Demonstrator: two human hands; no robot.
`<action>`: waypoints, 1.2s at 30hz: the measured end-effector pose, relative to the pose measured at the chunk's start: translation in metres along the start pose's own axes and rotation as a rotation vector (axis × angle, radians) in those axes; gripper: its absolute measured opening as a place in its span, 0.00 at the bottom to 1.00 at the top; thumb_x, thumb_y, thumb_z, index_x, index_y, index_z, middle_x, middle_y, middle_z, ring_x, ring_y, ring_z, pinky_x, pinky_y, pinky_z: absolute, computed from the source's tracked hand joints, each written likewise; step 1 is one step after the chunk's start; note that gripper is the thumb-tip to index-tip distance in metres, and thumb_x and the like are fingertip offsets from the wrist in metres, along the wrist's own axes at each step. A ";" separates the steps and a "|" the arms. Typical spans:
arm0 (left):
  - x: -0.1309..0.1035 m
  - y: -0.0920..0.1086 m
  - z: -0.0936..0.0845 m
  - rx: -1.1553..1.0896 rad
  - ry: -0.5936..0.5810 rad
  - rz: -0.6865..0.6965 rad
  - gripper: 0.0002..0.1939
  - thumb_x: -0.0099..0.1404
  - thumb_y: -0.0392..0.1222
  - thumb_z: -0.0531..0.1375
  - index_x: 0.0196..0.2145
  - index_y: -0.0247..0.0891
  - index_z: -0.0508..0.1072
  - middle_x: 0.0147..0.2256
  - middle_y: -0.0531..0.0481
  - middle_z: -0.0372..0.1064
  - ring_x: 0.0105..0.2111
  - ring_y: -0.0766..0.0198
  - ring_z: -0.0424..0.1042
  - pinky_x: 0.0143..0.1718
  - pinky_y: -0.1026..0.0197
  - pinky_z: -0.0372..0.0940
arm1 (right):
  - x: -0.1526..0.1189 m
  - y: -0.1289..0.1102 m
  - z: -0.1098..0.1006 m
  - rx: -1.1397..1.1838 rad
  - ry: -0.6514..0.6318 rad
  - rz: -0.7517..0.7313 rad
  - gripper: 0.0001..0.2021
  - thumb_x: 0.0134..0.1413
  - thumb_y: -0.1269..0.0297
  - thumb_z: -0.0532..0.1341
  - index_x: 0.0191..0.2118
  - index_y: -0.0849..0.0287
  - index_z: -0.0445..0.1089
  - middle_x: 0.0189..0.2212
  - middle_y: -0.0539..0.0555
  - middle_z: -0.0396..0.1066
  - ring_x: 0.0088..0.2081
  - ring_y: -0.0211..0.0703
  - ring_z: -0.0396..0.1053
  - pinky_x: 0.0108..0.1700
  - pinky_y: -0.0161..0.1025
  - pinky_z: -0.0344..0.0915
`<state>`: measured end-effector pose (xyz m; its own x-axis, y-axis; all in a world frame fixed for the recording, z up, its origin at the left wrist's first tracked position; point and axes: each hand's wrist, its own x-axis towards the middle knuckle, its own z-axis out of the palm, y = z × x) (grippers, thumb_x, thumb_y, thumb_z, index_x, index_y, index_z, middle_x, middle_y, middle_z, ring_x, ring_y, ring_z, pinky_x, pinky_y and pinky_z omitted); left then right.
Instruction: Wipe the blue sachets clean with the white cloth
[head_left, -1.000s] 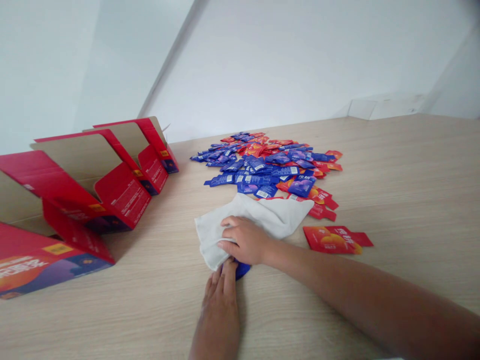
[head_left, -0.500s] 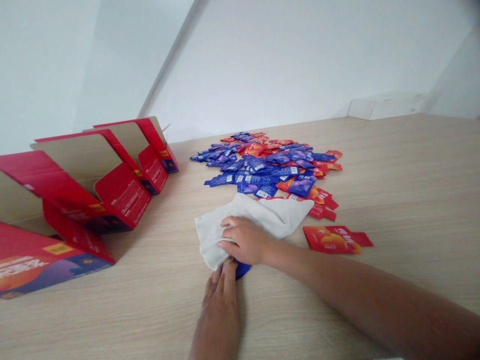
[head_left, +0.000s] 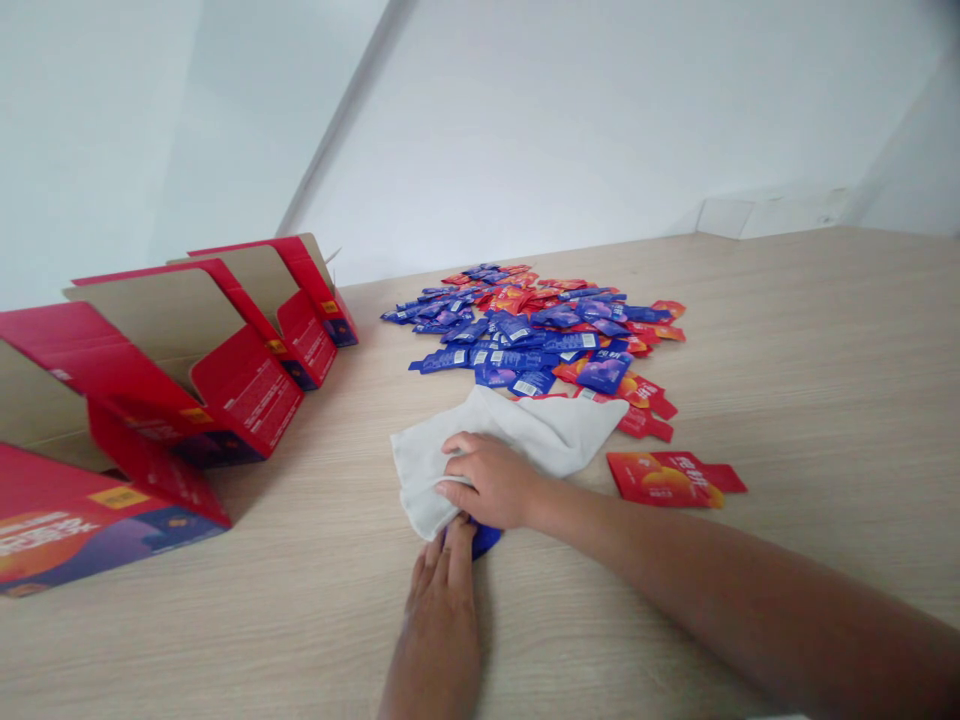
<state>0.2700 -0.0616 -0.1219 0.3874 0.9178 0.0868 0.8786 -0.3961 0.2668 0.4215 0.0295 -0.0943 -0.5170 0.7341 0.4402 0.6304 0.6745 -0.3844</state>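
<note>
A white cloth (head_left: 431, 460) lies spread on the table, and my right hand (head_left: 491, 480) rests on it with bent fingers gripping its folds. Just below, my left hand (head_left: 444, 575) reaches in from the bottom edge, fingers together, holding a blue packet (head_left: 487, 541) against the tabletop. Most of that packet is hidden by the cloth and my hands, and the left fingertips are at the cloth's lower edge. A red packet (head_left: 664, 479) with a narrow tab lies flat to the right, above my right forearm.
A heap of blue and red packets (head_left: 517, 330) spreads over the table beyond the cloth, whose far edge touches it. Several open red cartons (head_left: 247, 400) stand in a row on the left. A white object (head_left: 765, 215) sits by the wall at the back right.
</note>
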 end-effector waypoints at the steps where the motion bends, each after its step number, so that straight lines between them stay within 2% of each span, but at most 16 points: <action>1: 0.000 0.000 0.001 0.000 0.007 0.004 0.32 0.59 0.21 0.36 0.60 0.29 0.54 0.60 0.35 0.58 0.61 0.56 0.55 0.59 0.46 0.58 | 0.000 0.000 0.000 0.000 0.000 0.001 0.14 0.60 0.58 0.56 0.33 0.62 0.74 0.47 0.60 0.67 0.47 0.47 0.66 0.51 0.44 0.60; 7: -0.001 -0.002 0.003 0.001 0.037 0.010 0.31 0.59 0.22 0.37 0.59 0.30 0.56 0.59 0.36 0.59 0.60 0.55 0.57 0.58 0.46 0.60 | 0.000 0.000 0.001 -0.005 0.010 -0.001 0.14 0.60 0.59 0.56 0.31 0.63 0.74 0.45 0.60 0.68 0.46 0.46 0.66 0.51 0.43 0.60; 16: -0.002 0.000 -0.001 -0.020 0.005 -0.019 0.31 0.59 0.23 0.36 0.59 0.31 0.55 0.58 0.37 0.61 0.61 0.56 0.54 0.59 0.46 0.59 | 0.001 0.000 0.001 -0.010 0.004 -0.004 0.15 0.60 0.58 0.55 0.31 0.63 0.73 0.43 0.60 0.69 0.45 0.46 0.66 0.50 0.43 0.61; 26: 0.000 0.002 -0.001 -0.035 -0.020 -0.019 0.32 0.59 0.22 0.36 0.60 0.31 0.52 0.60 0.36 0.57 0.61 0.56 0.53 0.60 0.45 0.57 | -0.002 0.001 0.001 -0.011 -0.026 -0.002 0.14 0.60 0.57 0.56 0.38 0.60 0.75 0.50 0.61 0.65 0.49 0.49 0.65 0.53 0.47 0.59; 36: -0.001 -0.004 0.006 -0.059 0.084 0.033 0.32 0.59 0.22 0.38 0.59 0.36 0.54 0.58 0.40 0.61 0.60 0.57 0.58 0.57 0.45 0.61 | 0.000 0.000 0.001 -0.021 -0.002 -0.007 0.14 0.60 0.58 0.56 0.32 0.61 0.74 0.47 0.60 0.67 0.47 0.47 0.66 0.51 0.45 0.60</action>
<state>0.2681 -0.0612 -0.1287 0.3885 0.9045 0.1762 0.8469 -0.4258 0.3184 0.4213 0.0299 -0.0948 -0.5224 0.7297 0.4411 0.6391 0.6775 -0.3640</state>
